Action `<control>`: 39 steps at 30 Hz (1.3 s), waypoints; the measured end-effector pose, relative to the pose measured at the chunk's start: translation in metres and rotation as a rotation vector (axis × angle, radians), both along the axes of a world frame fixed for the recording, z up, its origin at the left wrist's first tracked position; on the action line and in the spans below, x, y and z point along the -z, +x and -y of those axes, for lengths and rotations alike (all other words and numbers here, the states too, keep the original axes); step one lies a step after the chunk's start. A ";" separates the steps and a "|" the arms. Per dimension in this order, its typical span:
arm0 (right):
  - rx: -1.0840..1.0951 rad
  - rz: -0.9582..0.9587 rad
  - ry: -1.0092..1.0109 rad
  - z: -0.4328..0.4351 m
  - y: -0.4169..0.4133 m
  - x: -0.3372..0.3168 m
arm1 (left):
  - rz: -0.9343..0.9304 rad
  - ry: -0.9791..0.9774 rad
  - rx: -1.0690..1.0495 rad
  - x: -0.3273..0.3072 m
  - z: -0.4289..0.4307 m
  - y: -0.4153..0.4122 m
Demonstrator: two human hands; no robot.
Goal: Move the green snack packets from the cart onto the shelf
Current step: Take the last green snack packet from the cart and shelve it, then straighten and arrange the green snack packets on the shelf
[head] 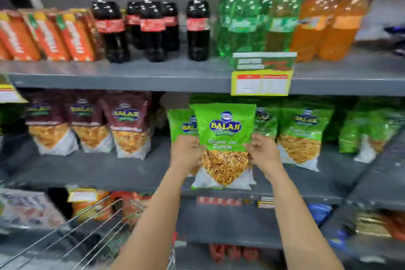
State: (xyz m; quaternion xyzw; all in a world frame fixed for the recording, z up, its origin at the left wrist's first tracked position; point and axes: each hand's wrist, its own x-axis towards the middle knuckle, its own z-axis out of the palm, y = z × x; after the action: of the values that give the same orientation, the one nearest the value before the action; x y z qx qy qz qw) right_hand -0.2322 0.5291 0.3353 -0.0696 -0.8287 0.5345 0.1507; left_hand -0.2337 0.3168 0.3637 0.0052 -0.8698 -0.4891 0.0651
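Observation:
A green snack packet (224,136) stands upright at the front edge of the grey middle shelf (109,171). My left hand (186,151) grips its left side and my right hand (263,151) grips its right side. Behind it and to the right stand more green packets (304,136) of the same brand, one of them partly hidden at the left (180,125). The wire cart (87,226) shows at the lower left; I cannot tell what it holds.
Maroon snack packets (87,123) fill the left of the middle shelf. The upper shelf carries orange packs (43,35), cola bottles (151,19), green and orange soda bottles (252,15) and a yellow price tag (262,83). Lower shelves hold blurred goods.

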 end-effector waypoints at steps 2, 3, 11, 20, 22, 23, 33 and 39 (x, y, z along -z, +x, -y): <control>0.088 0.027 0.001 -0.042 0.010 -0.002 | 0.039 0.001 0.070 0.006 -0.045 -0.007; 0.121 0.034 0.016 -0.060 0.014 -0.002 | 0.064 0.034 0.084 0.009 -0.064 -0.010; 0.187 0.080 0.157 -0.134 0.002 -0.015 | 0.068 0.099 0.075 0.015 -0.144 -0.037; 0.077 0.232 0.185 -0.136 -0.011 0.039 | -0.018 -0.229 0.125 0.065 -0.152 -0.034; 0.068 0.217 0.062 -0.137 -0.009 0.046 | -0.009 -0.241 0.132 0.068 -0.153 -0.033; 0.065 0.208 0.024 -0.138 -0.010 0.048 | -0.014 -0.219 0.141 0.068 -0.153 -0.033; 0.112 0.322 -0.258 -0.144 -0.016 0.063 | -0.034 -0.012 0.089 0.068 -0.159 -0.028; 0.101 0.261 -0.202 -0.139 -0.021 0.069 | -0.072 -0.042 0.039 0.068 -0.168 -0.033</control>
State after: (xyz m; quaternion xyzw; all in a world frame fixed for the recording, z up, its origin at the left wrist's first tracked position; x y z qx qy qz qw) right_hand -0.2527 0.6677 0.2660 -0.1946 -0.7787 0.5934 0.0608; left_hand -0.2664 0.4849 0.2961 -0.0305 -0.8769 -0.4718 0.0870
